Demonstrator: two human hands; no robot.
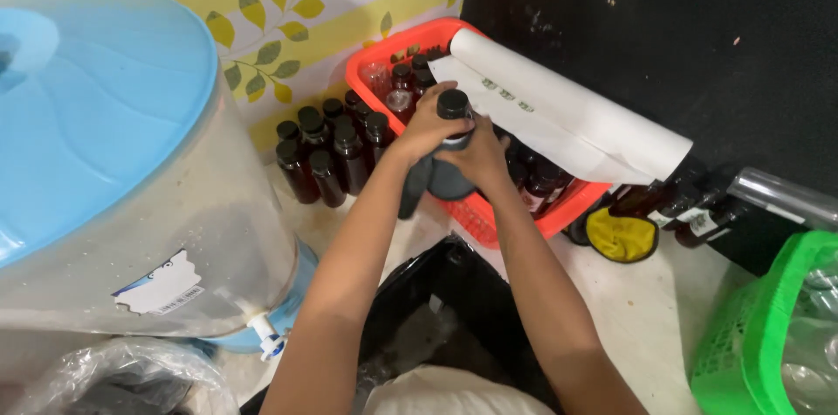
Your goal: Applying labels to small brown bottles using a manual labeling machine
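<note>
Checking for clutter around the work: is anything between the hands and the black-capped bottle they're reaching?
Nothing visible. The left hand and right hand already wrap the bottle, with a dark cloth against it, over the red basket.

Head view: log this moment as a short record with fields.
Left hand: left hand grips the dark bottle near its black cap
Right hand: right hand presses a dark cloth to the bottle
Below: red basket of bottles
Beside: bottle cluster on floor
Across basket: white paper roll
Left: water dispenser
</note>
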